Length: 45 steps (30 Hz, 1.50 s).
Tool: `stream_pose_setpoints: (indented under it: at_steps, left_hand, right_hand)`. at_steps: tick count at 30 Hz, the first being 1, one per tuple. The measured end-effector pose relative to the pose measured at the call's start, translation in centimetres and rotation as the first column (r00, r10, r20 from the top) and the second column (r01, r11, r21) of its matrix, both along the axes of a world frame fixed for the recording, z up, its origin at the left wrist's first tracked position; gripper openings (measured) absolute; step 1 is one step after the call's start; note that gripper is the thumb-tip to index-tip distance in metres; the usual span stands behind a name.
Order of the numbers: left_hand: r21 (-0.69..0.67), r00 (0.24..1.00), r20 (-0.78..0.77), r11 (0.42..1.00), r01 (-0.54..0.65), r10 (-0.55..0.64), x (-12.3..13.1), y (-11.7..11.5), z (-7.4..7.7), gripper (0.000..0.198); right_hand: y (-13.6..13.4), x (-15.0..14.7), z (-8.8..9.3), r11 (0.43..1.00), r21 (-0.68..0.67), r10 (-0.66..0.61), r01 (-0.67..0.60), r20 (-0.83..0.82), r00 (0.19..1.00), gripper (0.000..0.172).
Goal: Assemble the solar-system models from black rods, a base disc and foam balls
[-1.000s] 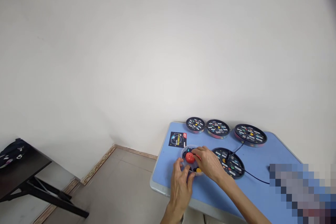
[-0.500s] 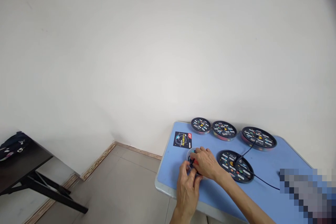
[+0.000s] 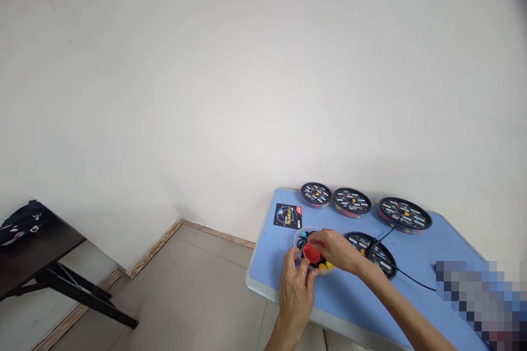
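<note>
A clear round case lies on the blue folding table, holding dark pieces and yellow balls. A glossy red domed piece sits at its middle. My right hand reaches over from the right, fingertips on the red piece. My left hand comes up from below, fingers curled against the case's near side beside the red piece. Part of the case's contents is hidden under my fingers.
Several round dark tins with colourful labels stand on the table, and a black cable runs off one. A printed card lies behind the case. A dark side table stands at the left, and a pixelated patch covers the lower right.
My right hand has shifted right and uncovered the red piece and yellow balls, which were mostly hidden before. The whole view has moved slightly.
</note>
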<state>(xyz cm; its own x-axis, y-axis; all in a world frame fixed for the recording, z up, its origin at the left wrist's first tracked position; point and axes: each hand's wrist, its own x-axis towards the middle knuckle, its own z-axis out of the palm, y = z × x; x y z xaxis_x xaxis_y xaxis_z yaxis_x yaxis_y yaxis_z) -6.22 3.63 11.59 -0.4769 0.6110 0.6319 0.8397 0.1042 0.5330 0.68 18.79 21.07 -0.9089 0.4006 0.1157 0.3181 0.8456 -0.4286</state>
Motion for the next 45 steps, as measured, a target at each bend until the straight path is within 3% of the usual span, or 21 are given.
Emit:
stream_pose_setpoints:
  at_steps: [9, 13, 19, 24, 30, 35, 39, 45]
  left_hand:
    - [-0.028, 1.000, 0.013, 1.000, -0.003, 0.004, 0.2, -0.1, 0.3, 0.031]
    - [-0.019, 1.000, -0.003, 1.000, -0.008, 0.008, 0.2, -0.1, 0.2, 0.029]
    - [-0.019, 1.000, -0.007, 1.000, -0.025, 0.024, 0.2, 0.0, -0.1, 0.030]
    - [-0.024, 1.000, -0.012, 0.999, -0.026, 0.025, 0.2, -0.1, -0.2, 0.025]
    - [-0.013, 0.999, -0.039, 0.999, -0.030, 0.029, 0.2, -0.1, -0.1, 0.025]
    - [0.024, 0.997, -0.051, 0.999, -0.048, 0.049, 0.2, 0.0, -0.6, 0.030]
    - [0.032, 0.996, -0.056, 0.997, -0.066, 0.067, 0.1, 0.1, -0.9, 0.031]
    - [0.019, 0.996, -0.052, 0.997, -0.073, 0.074, 0.0, 0.1, -1.0, 0.028]
  right_hand:
    - [0.3, 0.7, 0.7, 0.991, 0.056, -0.125, 0.122, 0.053, 0.991, 0.032]
    - [-0.1, 0.6, 0.5, 0.979, 0.116, -0.185, 0.169, 0.137, 0.973, 0.027]
    - [-1.4, -0.2, 0.0, 0.977, 0.171, -0.162, 0.127, 0.210, 0.964, 0.014]
    - [-1.7, -0.7, 0.4, 0.963, 0.212, -0.209, 0.167, 0.192, 0.959, 0.030]
    - [-1.5, 0.5, 0.9, 0.980, 0.196, -0.066, 0.016, 0.252, 0.966, 0.024]
    - [-2.1, -0.2, 0.7, 0.978, 0.187, 0.033, -0.096, 0.312, 0.950, 0.020]
    - [-2.4, -1.2, 0.5, 0.977, 0.186, 0.037, -0.101, 0.320, 0.947, 0.007]
    - [-1.9, -0.9, -0.2, 0.995, 0.104, -0.016, 0.001, 0.147, 0.989, 0.019]
